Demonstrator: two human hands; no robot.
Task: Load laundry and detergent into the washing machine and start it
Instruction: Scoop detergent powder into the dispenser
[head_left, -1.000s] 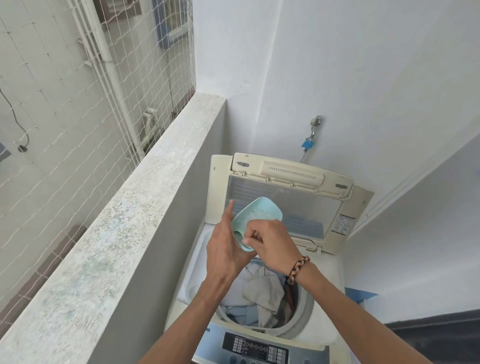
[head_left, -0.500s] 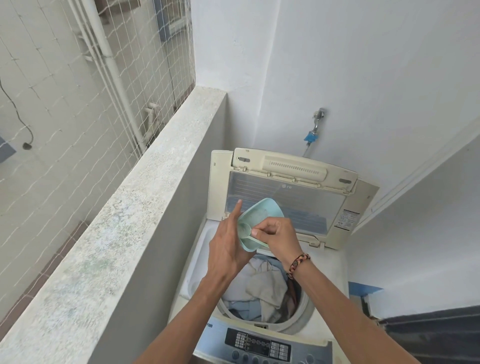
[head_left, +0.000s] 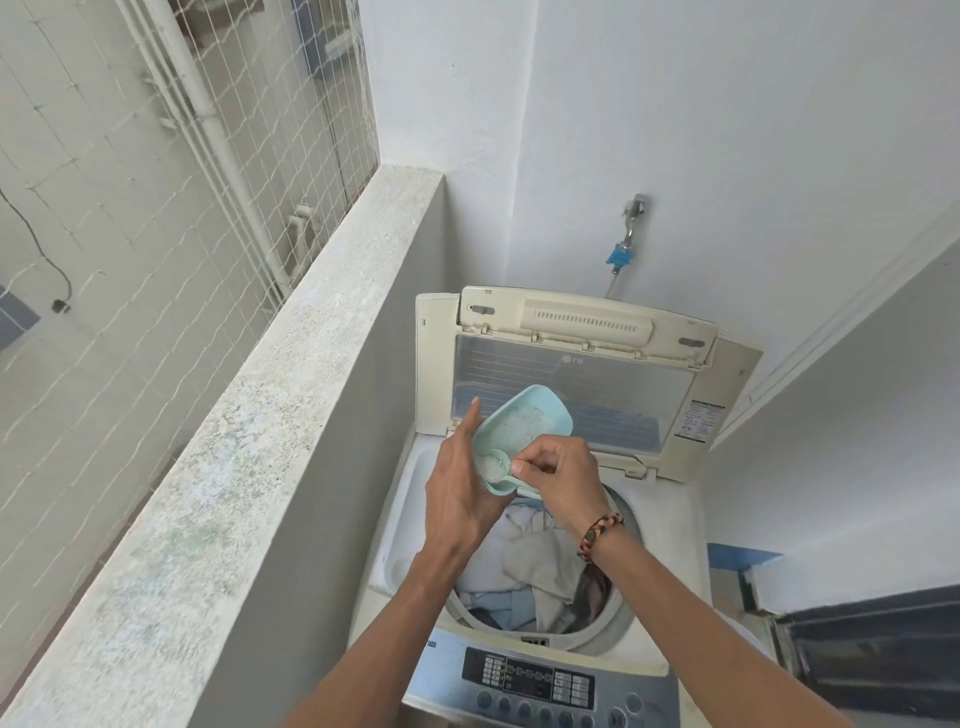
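A top-loading washing machine (head_left: 410, 504) stands open, its lid (head_left: 576, 384) raised at the back. Pale laundry (head_left: 535, 566) fills the drum. My left hand (head_left: 457, 483) holds a light blue detergent container (head_left: 524, 421) tilted above the drum. My right hand (head_left: 561, 473) pinches a small light blue scoop (head_left: 493, 465) that sits in the container's low end with white powder in it. A beaded bracelet is on my right wrist. The control panel (head_left: 535, 680) lies at the machine's front edge.
A speckled concrete parapet (head_left: 249, 441) runs along the left, with netting (head_left: 156, 171) and pipes beyond it. A tap with a blue fitting (head_left: 623, 244) is on the white wall behind the machine. A dark doorway edge (head_left: 872, 644) is at lower right.
The scoop in my right hand has slid lower in the container and now carries powder. The view has shifted slightly; the container stays tilted over the drum.
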